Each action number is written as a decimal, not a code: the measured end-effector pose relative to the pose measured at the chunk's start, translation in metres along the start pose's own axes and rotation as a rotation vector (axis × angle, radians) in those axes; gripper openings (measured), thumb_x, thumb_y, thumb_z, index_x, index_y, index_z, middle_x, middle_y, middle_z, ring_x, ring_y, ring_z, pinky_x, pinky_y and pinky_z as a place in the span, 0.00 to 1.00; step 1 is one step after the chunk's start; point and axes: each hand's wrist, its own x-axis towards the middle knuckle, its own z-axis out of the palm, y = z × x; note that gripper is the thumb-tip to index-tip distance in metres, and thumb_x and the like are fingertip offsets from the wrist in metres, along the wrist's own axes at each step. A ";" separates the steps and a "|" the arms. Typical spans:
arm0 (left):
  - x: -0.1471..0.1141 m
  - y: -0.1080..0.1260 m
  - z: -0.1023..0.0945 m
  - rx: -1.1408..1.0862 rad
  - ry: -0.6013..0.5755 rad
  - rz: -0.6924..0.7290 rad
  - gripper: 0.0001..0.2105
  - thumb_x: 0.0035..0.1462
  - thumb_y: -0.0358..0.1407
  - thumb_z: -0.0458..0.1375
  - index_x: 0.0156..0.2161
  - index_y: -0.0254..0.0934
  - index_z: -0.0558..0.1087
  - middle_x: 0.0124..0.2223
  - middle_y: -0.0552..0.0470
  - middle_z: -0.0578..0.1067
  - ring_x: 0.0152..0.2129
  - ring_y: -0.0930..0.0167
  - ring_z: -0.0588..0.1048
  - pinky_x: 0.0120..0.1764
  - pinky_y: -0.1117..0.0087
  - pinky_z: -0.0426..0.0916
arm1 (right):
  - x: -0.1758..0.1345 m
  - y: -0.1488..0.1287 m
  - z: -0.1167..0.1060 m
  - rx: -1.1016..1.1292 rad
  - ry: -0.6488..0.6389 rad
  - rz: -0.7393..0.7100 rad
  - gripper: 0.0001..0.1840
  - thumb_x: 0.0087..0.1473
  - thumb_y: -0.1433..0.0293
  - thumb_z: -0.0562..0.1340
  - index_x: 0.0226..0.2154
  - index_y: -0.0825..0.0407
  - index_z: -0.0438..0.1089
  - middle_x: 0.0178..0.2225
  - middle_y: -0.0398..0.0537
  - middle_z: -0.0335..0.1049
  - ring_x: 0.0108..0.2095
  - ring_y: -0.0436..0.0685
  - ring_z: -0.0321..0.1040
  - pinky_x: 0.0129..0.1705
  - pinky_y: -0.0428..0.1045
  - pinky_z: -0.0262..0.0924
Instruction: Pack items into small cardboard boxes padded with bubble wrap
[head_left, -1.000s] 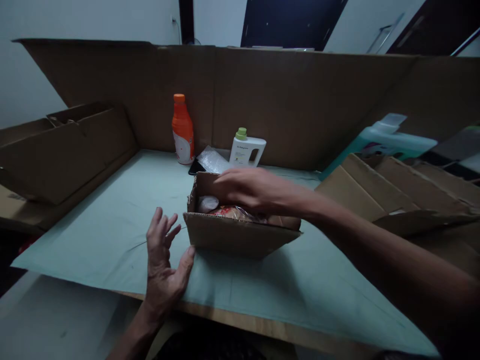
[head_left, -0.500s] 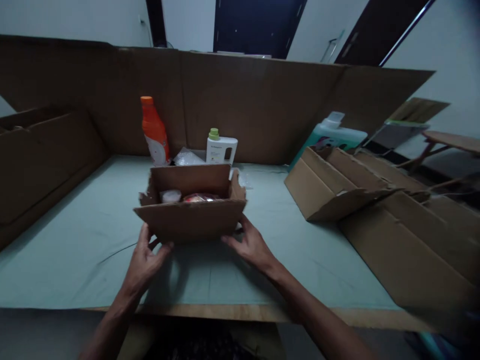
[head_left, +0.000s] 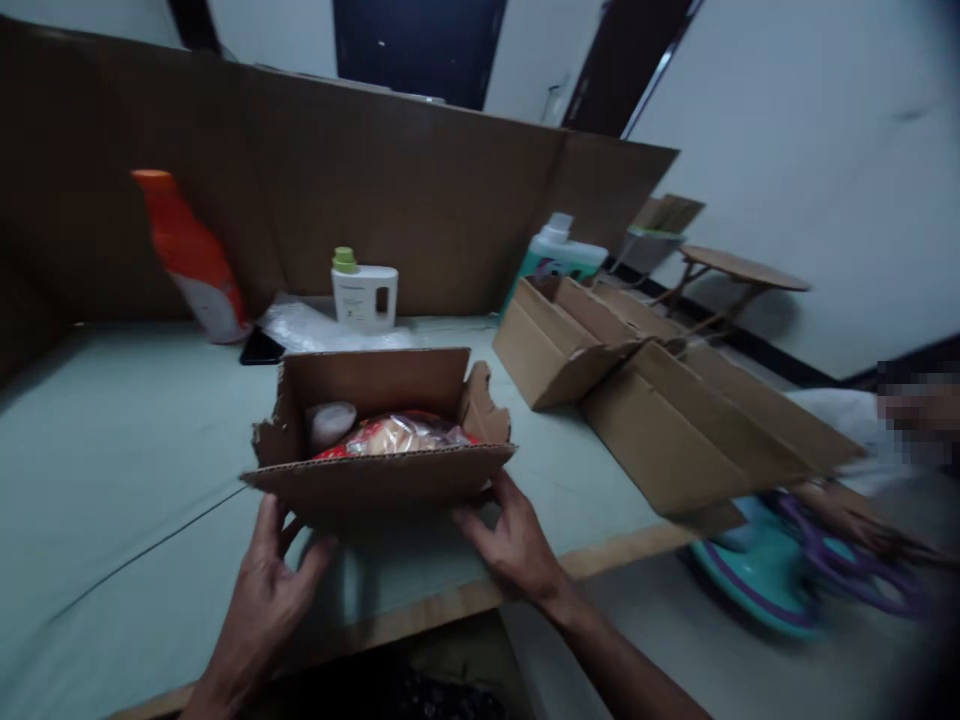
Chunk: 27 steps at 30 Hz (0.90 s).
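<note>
A small cardboard box (head_left: 375, 490) with torn side edges stands open-topped between my hands. Inside it are a shiny red-and-clear plastic packet (head_left: 405, 434) and a white rounded item (head_left: 330, 424), whose kind I cannot make out. My left hand (head_left: 274, 575) grips the lower left corner, thumb towards the front and fingers partly hidden beneath. At the lower right corner my right hand (head_left: 510, 530) grips in the same way. A thin dark cord (head_left: 150, 548) runs across the cloth to the box's left side.
Behind stand an orange bottle (head_left: 191, 260), a white bottle with a green cap (head_left: 365, 295), bubble wrap (head_left: 307, 325) and a dark phone-like slab (head_left: 261, 347). Cardboard boxes (head_left: 652, 440) and a teal jug (head_left: 559, 255) are on the right. A person (head_left: 847, 510) is beyond the table's right end.
My view has swung to the right, bringing a person and a turquoise object on the floor into sight. The box appears nearer to me, and more of its contents shows. Both hands remain on it.
</note>
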 end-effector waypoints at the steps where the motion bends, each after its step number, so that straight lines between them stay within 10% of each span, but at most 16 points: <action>1: -0.001 -0.004 0.000 0.013 -0.022 -0.004 0.34 0.54 0.47 0.62 0.64 0.46 0.58 0.61 0.44 0.68 0.57 0.57 0.71 0.56 0.55 0.70 | -0.007 0.003 0.000 -0.012 0.018 0.010 0.22 0.50 0.63 0.62 0.48 0.52 0.66 0.41 0.52 0.74 0.35 0.57 0.71 0.39 0.52 0.69; 5: 0.014 -0.009 0.040 0.044 -0.207 0.031 0.34 0.57 0.47 0.60 0.65 0.42 0.56 0.61 0.41 0.69 0.56 0.56 0.72 0.55 0.53 0.71 | -0.034 0.029 -0.030 -0.060 0.174 0.138 0.21 0.51 0.61 0.63 0.46 0.52 0.67 0.39 0.51 0.75 0.34 0.58 0.72 0.39 0.53 0.70; 9: 0.041 0.000 0.131 0.026 -0.443 0.254 0.35 0.57 0.41 0.57 0.68 0.37 0.55 0.68 0.38 0.62 0.63 0.55 0.66 0.63 0.49 0.62 | -0.082 0.071 -0.075 -0.090 0.407 0.352 0.22 0.50 0.53 0.64 0.41 0.50 0.67 0.32 0.49 0.75 0.33 0.61 0.75 0.38 0.54 0.70; 15: 0.055 0.016 0.248 0.161 -0.709 0.276 0.43 0.51 0.33 0.57 0.70 0.26 0.47 0.72 0.30 0.51 0.70 0.51 0.49 0.69 0.47 0.48 | -0.154 0.116 -0.077 0.034 0.691 0.503 0.41 0.51 0.50 0.65 0.61 0.50 0.56 0.60 0.64 0.63 0.47 0.64 0.74 0.49 0.58 0.69; 22: 0.010 0.011 0.284 0.200 -0.590 0.340 0.44 0.54 0.32 0.54 0.70 0.17 0.39 0.74 0.27 0.29 0.71 0.55 0.29 0.71 0.51 0.36 | -0.166 0.146 -0.073 0.007 0.691 0.525 0.39 0.54 0.50 0.64 0.61 0.51 0.58 0.58 0.62 0.65 0.47 0.65 0.73 0.48 0.59 0.69; 27: 0.009 0.008 0.309 0.259 -0.818 0.382 0.48 0.50 0.32 0.57 0.71 0.22 0.37 0.74 0.29 0.31 0.72 0.52 0.33 0.71 0.49 0.39 | -0.148 0.150 -0.078 -0.107 0.610 0.369 0.33 0.60 0.56 0.61 0.64 0.49 0.57 0.59 0.61 0.66 0.47 0.62 0.72 0.47 0.56 0.70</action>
